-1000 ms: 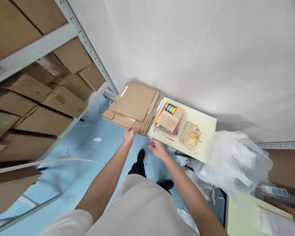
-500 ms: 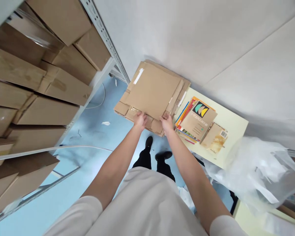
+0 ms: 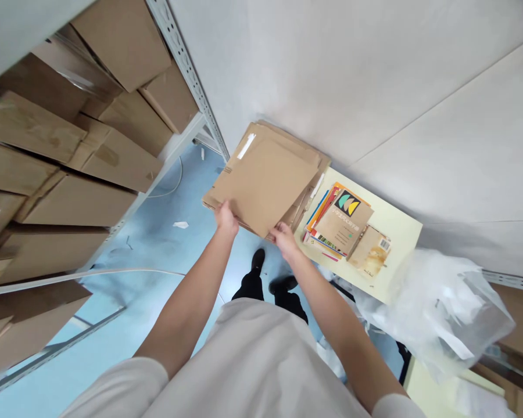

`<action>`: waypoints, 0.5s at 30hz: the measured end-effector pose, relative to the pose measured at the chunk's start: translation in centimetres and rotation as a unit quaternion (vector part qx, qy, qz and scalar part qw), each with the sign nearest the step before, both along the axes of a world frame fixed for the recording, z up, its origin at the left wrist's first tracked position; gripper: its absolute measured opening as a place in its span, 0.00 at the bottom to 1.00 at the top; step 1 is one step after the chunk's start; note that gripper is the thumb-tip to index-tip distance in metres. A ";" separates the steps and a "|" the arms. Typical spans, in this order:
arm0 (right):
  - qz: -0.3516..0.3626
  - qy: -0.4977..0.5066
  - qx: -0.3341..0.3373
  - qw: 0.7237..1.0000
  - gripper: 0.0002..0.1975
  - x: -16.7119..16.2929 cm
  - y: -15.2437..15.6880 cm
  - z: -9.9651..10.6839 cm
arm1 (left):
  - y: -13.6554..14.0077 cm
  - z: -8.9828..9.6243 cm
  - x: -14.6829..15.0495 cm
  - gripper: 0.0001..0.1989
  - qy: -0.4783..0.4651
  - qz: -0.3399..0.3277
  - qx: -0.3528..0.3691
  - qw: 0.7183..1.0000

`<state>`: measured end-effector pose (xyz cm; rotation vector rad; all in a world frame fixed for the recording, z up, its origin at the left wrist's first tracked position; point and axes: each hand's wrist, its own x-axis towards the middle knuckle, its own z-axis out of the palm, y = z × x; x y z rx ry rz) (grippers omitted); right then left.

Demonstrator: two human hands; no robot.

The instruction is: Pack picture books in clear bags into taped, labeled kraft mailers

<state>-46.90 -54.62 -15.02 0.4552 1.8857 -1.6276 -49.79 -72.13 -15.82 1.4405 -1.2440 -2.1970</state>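
Note:
A flat brown cardboard sheet [image 3: 265, 180] lies on top of a stack of flattened cardboard [image 3: 304, 203] against the wall. Its near corner reaches towards me, slightly turned against the pieces below. With fingers closed, my right hand [image 3: 284, 239] pinches that near corner. My left hand [image 3: 226, 219] grips the sheet's near left edge, thumb on top and the other fingers mostly hidden beneath. A white label [image 3: 246, 146] is stuck near the far left corner. Right of the stack, books [image 3: 346, 223] lie piled on a pale yellow tabletop [image 3: 398, 232], beside a small brown booklet [image 3: 369, 251].
Metal shelving [image 3: 192, 81] full of cardboard boxes [image 3: 82, 197] stands at the left. A clear plastic bag [image 3: 455, 307] bulges at the table's right end. A pale cable [image 3: 126, 270] crosses above the blue floor [image 3: 157, 325], where paper scraps [image 3: 181, 224] lie.
The top sheet has come nearer and turned, covering the flaps at the stack's near side. My left hand has shifted left along the edge; my right hand has moved slightly towards me.

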 end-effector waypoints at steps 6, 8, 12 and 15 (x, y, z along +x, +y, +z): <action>0.080 0.023 0.090 0.992 0.03 5.3 -0.7 1.6 | -2.9 -0.4 2.0 0.09 -0.019 0.048 -0.113 0.992; 0.127 0.057 0.107 0.984 0.03 5.5 -0.2 3.0 | -4.2 0.1 2.0 0.12 0.035 0.053 -0.170 0.983; 0.118 0.214 0.107 0.964 0.11 4.5 3.7 8.2 | -6.6 3.4 -0.1 0.14 0.151 0.057 -0.221 0.962; -0.022 0.368 0.191 0.910 0.18 3.7 8.8 12.7 | -5.5 7.5 -2.2 0.13 0.219 -0.026 -0.224 0.949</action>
